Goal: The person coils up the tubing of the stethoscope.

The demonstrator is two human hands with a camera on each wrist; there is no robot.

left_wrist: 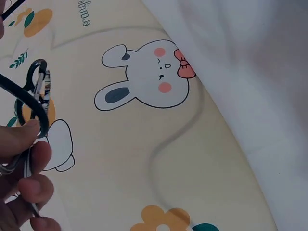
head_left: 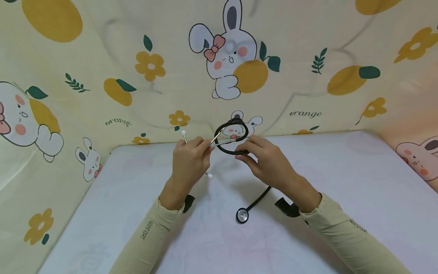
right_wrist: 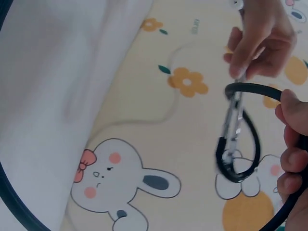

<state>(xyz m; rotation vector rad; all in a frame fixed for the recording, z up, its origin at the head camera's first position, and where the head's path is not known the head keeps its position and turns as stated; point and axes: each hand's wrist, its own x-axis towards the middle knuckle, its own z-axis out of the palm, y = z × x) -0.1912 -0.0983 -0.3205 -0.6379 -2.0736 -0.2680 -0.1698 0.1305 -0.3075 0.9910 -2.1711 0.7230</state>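
A stethoscope with black tubing [head_left: 219, 146] is held up between both hands over the white table. My left hand [head_left: 192, 158] grips its metal ear tubes, and the white ear tips [head_left: 183, 133] stick out on either side of that hand. My right hand [head_left: 268, 160] pinches the black tubing, which bends into a loop around the metal tubes. In the right wrist view the loop [right_wrist: 255, 139] hangs between the left hand [right_wrist: 262, 41] and the right fingers [right_wrist: 293, 159]. The round chest piece [head_left: 242, 215] dangles or lies below, nearer the front; I cannot tell whether it touches the table.
A white cloth [head_left: 137, 220] covers the table. Behind it stands a cream backdrop [head_left: 164, 99] printed with rabbits, oranges and flowers. Black straps [head_left: 286, 207] sit at both wrists, under the beige sleeves [head_left: 147, 236].
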